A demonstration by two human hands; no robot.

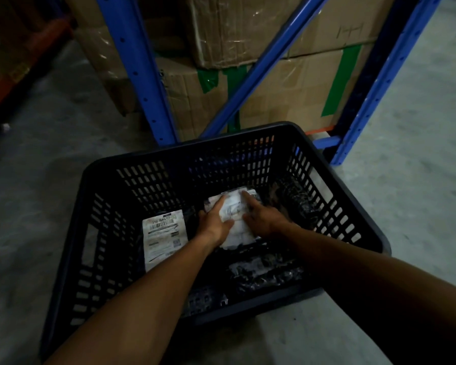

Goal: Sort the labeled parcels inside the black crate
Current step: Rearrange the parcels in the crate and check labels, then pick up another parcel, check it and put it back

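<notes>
A black slotted crate (184,151) stands on the concrete floor below me. Both my arms reach down into it. My left hand (215,218) and my right hand (262,216) lie on the two sides of a white labeled parcel (234,206) in the crate's middle, fingers pressed on its top. A second parcel with a white barcode label (163,238) lies flat at the left of the crate floor. Dark shiny plastic-wrapped parcels (263,272) fill the near right and right side (298,198).
Blue steel rack posts (140,67) and a diagonal brace (258,67) rise just behind the crate. Stacked cardboard boxes (282,88) with green tape sit in the rack. Grey concrete floor (411,143) spreads left and right.
</notes>
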